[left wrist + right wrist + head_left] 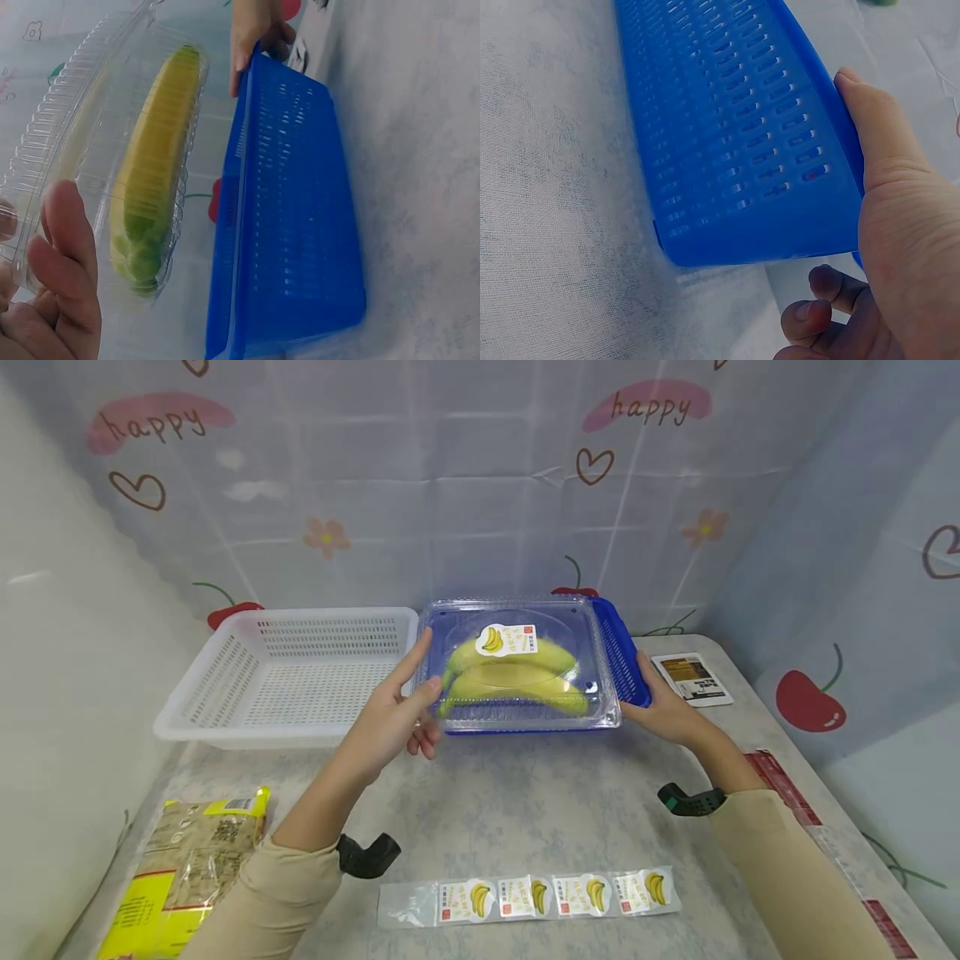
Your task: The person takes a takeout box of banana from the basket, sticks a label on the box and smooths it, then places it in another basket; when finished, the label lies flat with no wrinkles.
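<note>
A clear plastic clamshell box (592, 714) with bananas (510, 685) inside carries a banana sticker (506, 641) on its lid. My left hand (390, 718) grips the box by its left end. In the left wrist view the box (90, 112) is raised above the blue basket (300, 225), with a gap between them. My right hand (663, 706) holds the right end of the blue basket (618, 652), thumb along the rim. The right wrist view shows that thumb against the basket (720, 135) and the other fingers curled near its corner.
A white perforated basket (247, 731) stands at the left. A yellow-and-clear packet (187, 868) lies at the front left, and a strip of banana stickers (528, 897) at the front. A small white-edged packet (692, 679) lies to the right of the blue basket.
</note>
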Tool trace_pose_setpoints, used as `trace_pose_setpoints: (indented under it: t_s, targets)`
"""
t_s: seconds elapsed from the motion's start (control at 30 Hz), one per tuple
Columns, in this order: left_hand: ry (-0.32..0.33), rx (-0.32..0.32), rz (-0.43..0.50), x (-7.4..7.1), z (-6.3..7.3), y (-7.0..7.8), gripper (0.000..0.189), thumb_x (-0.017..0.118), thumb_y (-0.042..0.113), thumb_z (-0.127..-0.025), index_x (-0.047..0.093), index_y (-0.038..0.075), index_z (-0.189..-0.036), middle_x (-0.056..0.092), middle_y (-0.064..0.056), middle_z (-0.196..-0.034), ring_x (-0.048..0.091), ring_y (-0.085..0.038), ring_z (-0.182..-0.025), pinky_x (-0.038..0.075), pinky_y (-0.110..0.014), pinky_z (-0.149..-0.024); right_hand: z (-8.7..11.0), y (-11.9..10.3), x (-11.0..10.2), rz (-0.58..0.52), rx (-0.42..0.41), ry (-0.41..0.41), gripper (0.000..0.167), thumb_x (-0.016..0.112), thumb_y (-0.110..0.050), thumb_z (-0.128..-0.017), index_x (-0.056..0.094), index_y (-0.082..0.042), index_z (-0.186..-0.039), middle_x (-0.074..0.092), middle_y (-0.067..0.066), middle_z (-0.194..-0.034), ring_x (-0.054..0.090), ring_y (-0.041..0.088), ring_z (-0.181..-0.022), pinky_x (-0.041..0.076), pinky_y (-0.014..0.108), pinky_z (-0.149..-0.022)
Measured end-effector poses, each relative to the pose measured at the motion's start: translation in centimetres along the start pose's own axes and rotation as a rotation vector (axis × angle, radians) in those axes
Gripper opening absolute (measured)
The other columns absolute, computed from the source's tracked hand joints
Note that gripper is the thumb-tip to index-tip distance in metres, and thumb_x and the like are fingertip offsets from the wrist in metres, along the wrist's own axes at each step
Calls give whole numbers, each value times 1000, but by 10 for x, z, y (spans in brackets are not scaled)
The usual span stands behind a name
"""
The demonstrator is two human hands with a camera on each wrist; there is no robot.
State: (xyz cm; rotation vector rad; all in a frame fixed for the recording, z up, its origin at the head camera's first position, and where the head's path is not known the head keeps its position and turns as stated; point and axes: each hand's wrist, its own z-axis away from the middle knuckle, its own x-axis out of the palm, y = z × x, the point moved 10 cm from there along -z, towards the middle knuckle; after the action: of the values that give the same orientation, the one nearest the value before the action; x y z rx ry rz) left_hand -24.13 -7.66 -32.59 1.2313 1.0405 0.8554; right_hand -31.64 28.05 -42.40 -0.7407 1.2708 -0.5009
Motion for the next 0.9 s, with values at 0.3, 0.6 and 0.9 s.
trace_pose_setpoints:
  t_s: [0.3,0.6,0.9]
  targets:
    - [37,-43,-32,5,-43,-2,56,49,40,-104,19,63,-146,62,-11,-65,62,-22,-52,48,-29,-50,3,4,1,-10,57,-5,114,64,-55,-91,-27,-28,-153,-18,9,-166,-3,44,-153,11,70,-116]
    - [47,-90,-43,12,-82,-21,56,47,42,-104,17,60,-149,62,-10,-64,59,-19,-50,44,-28,-51,1,7,0,0,62,9,112,65,-50,-92,-26,-27,-154,-17,9,-166,-3,43,-153,10,71,-115]
    - [69,-172,-78,19,-112,-49,59,48,42,-103,17,58,-151,61,-9,-65,58,-18,-50,43,-28,-50,0,6,0,11,62,32,113,66,-50,-91,-25,-27,-154,-15,9,-167,-2,43,-153,11,71,-115]
